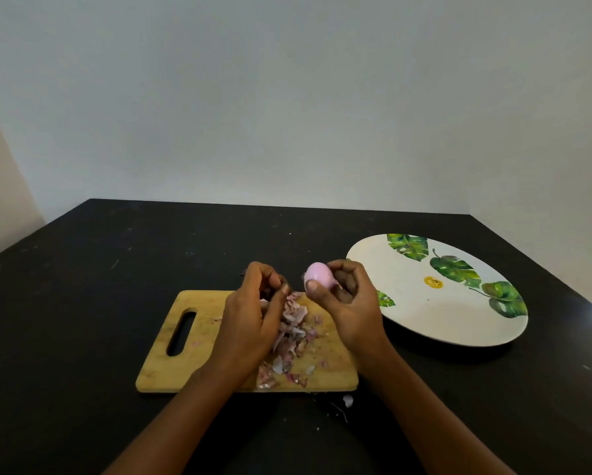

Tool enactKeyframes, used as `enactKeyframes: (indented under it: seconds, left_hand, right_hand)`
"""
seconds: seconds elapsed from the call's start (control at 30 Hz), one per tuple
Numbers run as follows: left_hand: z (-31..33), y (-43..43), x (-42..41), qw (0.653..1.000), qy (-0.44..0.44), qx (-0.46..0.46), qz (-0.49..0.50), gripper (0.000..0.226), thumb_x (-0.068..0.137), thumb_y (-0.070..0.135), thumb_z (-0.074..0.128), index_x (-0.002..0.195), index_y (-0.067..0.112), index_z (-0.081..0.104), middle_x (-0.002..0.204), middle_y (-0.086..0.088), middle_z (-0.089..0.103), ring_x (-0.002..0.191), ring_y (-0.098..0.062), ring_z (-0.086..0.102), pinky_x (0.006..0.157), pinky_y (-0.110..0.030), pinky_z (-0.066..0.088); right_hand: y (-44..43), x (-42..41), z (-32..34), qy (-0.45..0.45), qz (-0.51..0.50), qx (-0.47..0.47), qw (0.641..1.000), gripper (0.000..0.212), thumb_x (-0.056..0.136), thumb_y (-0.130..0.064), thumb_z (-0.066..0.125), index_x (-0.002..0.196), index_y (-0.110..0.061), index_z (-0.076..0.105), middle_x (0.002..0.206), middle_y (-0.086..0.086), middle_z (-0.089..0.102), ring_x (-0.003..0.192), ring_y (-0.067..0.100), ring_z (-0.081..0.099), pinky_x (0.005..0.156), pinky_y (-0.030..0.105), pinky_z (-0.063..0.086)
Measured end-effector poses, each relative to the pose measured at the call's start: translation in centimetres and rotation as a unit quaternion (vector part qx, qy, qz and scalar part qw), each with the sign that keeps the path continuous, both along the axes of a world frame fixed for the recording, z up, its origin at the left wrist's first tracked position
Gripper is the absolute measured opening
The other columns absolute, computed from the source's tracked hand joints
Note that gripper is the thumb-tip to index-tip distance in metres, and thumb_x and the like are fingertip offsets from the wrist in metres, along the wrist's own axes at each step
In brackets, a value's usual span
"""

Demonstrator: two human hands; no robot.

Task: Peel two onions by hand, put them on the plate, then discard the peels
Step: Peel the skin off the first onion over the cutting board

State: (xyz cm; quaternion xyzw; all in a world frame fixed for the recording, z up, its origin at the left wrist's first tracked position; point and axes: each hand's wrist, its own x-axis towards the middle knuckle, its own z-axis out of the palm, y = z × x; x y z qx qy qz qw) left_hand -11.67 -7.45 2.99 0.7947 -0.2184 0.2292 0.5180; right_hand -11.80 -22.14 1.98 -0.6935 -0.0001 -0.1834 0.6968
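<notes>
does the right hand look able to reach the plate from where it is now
Probably yes: the right hand, holding the peeled onion, is right beside the plate rim, and nothing stands between them.

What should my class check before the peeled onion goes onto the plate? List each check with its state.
1. Small pink onion peeled all round: cannot tell, only its smooth near side shows.
2. Right hand grips the onion: ok.
3. White leaf-patterned round plate shows bare room: ok.
4. Onion peels all on the wooden cutting board: not ok, one scrap lies on the black table.
5. Left hand free of peel: cannot tell.
</notes>
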Motion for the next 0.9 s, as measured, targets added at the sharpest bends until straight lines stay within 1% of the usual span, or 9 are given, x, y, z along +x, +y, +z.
enactKeyframes:
  seconds: [0.07,0.13,0.23,0.33,0.5,0.57,0.7,0.8,0.9]
  left_hand:
    - [-0.19,0.06,0.1,1.0,-0.009,-0.011,0.014,0.026,0.091,0.01,0.055,0.09,0.033,0.042,0.078,0.006,0.058,0.072,-0.011,0.061,0.059,-0.03,0.053]
    - [-0.26,0.18,0.14,0.999,-0.019,-0.018,0.034,0.036,0.089,0.007,0.058,0.103,0.034,0.038,0.085,0.01,0.057,0.079,-0.006,0.06,0.066,-0.02,0.052]
    - [0.05,0.23,0.02,0.998,0.0,-0.052,0.022,0.049,0.084,0.007,0.064,0.119,0.027,0.036,0.1,0.015,0.055,0.087,0.001,0.059,0.069,-0.008,0.046]
    - [0.3,0.14,-0.15,0.997,0.021,-0.073,-0.004,0.05,0.08,0.012,0.071,0.119,0.024,0.043,0.097,0.012,0.061,0.087,0.001,0.061,0.067,-0.008,0.047]
    - [0.5,0.09,0.06,0.992,0.067,-0.111,0.0,0.042,0.075,0.013,0.075,0.107,0.025,0.052,0.083,0.006,0.066,0.079,-0.003,0.064,0.066,-0.013,0.05]
    - [0.54,0.16,0.17,0.986,0.102,-0.132,0.004,0.041,0.073,0.013,0.076,0.103,0.028,0.052,0.081,0.004,0.067,0.077,-0.004,0.066,0.065,-0.014,0.052]
    - [0.63,0.46,0.31,0.975,0.146,-0.164,-0.009,0.038,0.073,0.009,0.076,0.101,0.024,0.055,0.081,-0.001,0.07,0.073,-0.011,0.069,0.061,-0.023,0.056]
    - [0.61,0.61,0.43,0.979,0.135,-0.153,-0.006,0.037,0.074,0.008,0.075,0.103,0.022,0.056,0.08,-0.001,0.07,0.072,-0.009,0.069,0.061,-0.019,0.055]
    - [0.5,0.48,0.33,0.989,0.103,-0.107,0.007,0.038,0.075,0.012,0.074,0.104,0.026,0.053,0.078,0.003,0.07,0.071,-0.005,0.067,0.064,-0.018,0.055]
  right_hand:
    - [0.12,0.05,0.16,0.034,0.05,0.104,0.993,0.033,0.078,-0.027,0.069,0.108,-0.018,0.059,0.11,0.006,0.067,0.1,0.022,0.069,0.082,0.032,0.058]
    - [0.5,-0.03,0.46,0.06,0.094,0.194,0.975,0.025,0.088,-0.022,0.061,0.109,-0.008,0.061,0.106,0.014,0.069,0.095,0.026,0.071,0.079,0.034,0.059]
    - [0.77,-0.19,0.73,0.098,0.123,0.246,0.956,0.018,0.095,-0.018,0.054,0.105,-0.006,0.061,0.095,0.015,0.072,0.087,0.027,0.073,0.073,0.032,0.059]
    - [0.75,-0.23,0.75,0.11,0.142,0.254,0.95,0.018,0.095,-0.02,0.053,0.104,-0.006,0.061,0.088,0.013,0.075,0.086,0.026,0.073,0.073,0.034,0.06]
    - [0.78,-0.2,0.59,0.114,0.168,0.222,0.954,0.027,0.092,-0.023,0.056,0.108,-0.002,0.062,0.098,0.018,0.073,0.094,0.03,0.071,0.08,0.037,0.059]
    - [0.81,-0.26,0.6,0.109,0.18,0.239,0.948,0.032,0.086,-0.023,0.059,0.109,-0.001,0.061,0.098,0.018,0.072,0.092,0.029,0.071,0.079,0.037,0.06]
    - [0.73,-0.34,0.64,0.093,0.194,0.263,0.94,0.033,0.079,-0.023,0.061,0.106,-0.002,0.061,0.095,0.015,0.073,0.09,0.027,0.071,0.077,0.035,0.06]
    - [0.78,-0.36,0.59,0.083,0.185,0.248,0.947,0.025,0.083,-0.021,0.06,0.102,-0.004,0.062,0.092,0.012,0.073,0.087,0.024,0.072,0.075,0.033,0.06]
    - [0.79,-0.35,0.6,0.071,0.172,0.23,0.955,0.02,0.085,-0.018,0.06,0.101,-0.007,0.064,0.092,0.01,0.074,0.087,0.023,0.072,0.071,0.03,0.059]
